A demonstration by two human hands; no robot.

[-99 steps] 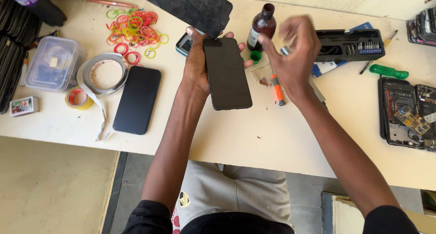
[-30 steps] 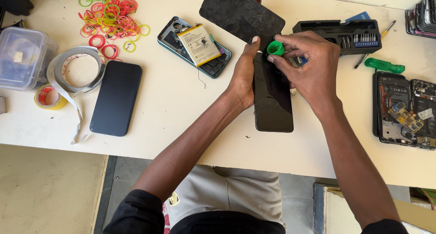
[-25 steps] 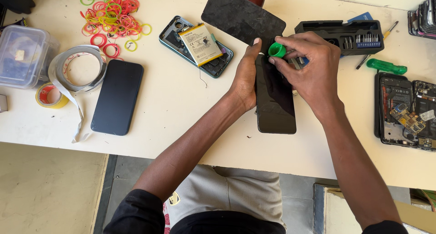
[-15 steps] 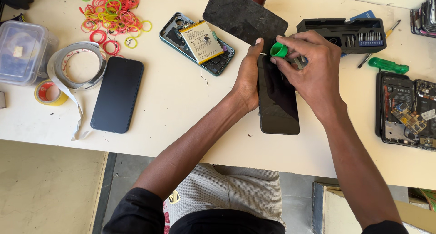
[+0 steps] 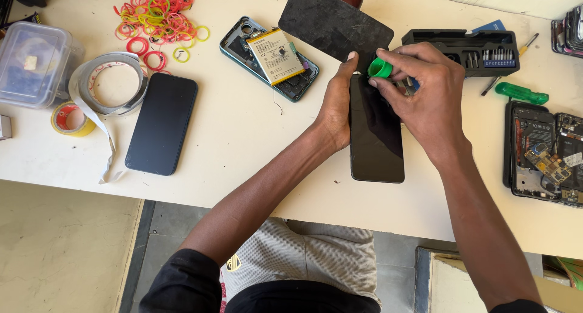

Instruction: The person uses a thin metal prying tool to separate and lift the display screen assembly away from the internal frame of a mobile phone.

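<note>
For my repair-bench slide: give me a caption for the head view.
Left hand steadies a black smartphone on the cream table while the right hand works a green-capped tool.

Rubber bands [image 5: 159, 14]: loose coloured heap, far left of the bench [image 5: 243, 143].
Tape rolls: grey roll [image 5: 108, 83] with trailing strip, small yellow roll [image 5: 71, 120] touching it.
Plastic box [image 5: 33, 63]: clear, left edge.
Spare phone [image 5: 162, 123]: black, face up, beside the grey roll.
Opened phone [image 5: 270, 58]: teal, battery showing.
Black mat [image 5: 331, 23]: far edge.
Bit case [image 5: 480, 49]: black, open.
Green screwdriver [image 5: 521, 93]: near the case.
Stripped phones [image 5: 543, 152]: right edge.
</note>
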